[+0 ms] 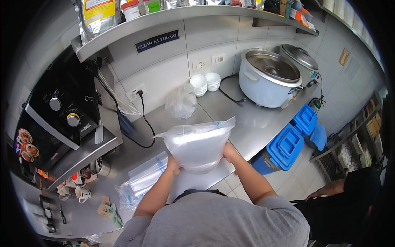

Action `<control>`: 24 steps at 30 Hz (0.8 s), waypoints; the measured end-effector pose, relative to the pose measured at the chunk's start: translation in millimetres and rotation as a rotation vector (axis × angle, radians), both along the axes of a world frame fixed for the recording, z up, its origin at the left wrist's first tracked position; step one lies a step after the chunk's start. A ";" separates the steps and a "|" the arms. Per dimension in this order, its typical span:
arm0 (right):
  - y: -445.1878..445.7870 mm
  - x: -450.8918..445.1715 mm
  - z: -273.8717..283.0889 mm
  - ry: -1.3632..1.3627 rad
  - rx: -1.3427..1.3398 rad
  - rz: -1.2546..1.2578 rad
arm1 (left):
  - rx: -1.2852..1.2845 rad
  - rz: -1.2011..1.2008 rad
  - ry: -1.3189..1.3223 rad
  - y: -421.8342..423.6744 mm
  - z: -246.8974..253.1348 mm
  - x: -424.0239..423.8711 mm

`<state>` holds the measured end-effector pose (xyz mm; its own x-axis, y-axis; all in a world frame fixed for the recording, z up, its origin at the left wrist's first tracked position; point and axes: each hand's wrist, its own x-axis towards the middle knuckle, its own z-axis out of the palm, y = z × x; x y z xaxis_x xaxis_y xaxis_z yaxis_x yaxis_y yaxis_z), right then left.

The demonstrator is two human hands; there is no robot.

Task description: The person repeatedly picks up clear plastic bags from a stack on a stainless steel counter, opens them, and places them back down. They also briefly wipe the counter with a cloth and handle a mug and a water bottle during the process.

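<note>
A clear plastic bag (197, 148), bulging and with a wide open-looking top edge, stands over the steel counter between my hands; what fills it cannot be made out. My left hand (173, 166) grips its lower left side, with the fingers partly hidden. At its lower right side my right hand (228, 152) holds on, fingertips behind the plastic. Beside my left forearm lies a stack of flat clear plastic bags (146, 174) with blue print. Behind the held bag sits a crumpled translucent plastic bag (182, 102).
White bowls (199, 84) in stacks and a large rice cooker (267, 83) stand by the wall. A black power cord (148, 123) crosses the counter at left, near the microwave oven (58, 108). Blue lidded bins (285, 146) are at right; a co-worker's hand (318, 194) shows beyond.
</note>
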<state>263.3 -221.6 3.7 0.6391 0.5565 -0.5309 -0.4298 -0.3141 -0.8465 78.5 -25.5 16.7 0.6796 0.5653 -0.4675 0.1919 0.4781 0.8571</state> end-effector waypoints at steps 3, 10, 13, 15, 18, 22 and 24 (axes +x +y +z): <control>9.6 -3.4 61.3 -0.233 -0.035 0.144 | 0.203 -0.110 -0.039 15.0 -7.6 6.2; 29.0 10.8 -33.8 -0.480 0.246 -0.107 | 0.423 -0.209 0.092 30.2 -72.5 38.0; 13.7 8.5 21.3 -0.304 0.005 0.108 | 0.451 -0.358 0.243 29.3 -17.4 5.5; -2.3 20.5 52.4 -0.235 0.274 0.015 | 0.020 -0.308 -0.140 39.3 30.8 -20.9; -11.3 -1.2 121.9 -0.132 0.828 -0.071 | 0.102 -0.195 -0.545 6.8 122.8 -48.5; -5.1 -28.3 104.9 -0.306 0.597 0.136 | 0.527 -0.094 -0.298 -47.4 87.1 -23.0; -4.0 -31.6 59.6 -0.331 0.479 0.232 | 0.681 -0.068 -0.289 -61.1 44.0 -16.3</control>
<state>231.7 -225.7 63.3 0.5611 0.8276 0.0174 -0.0864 0.0795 -0.9931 62.2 -86.6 60.7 0.7665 0.6181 0.1745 -0.0764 -0.1821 0.9803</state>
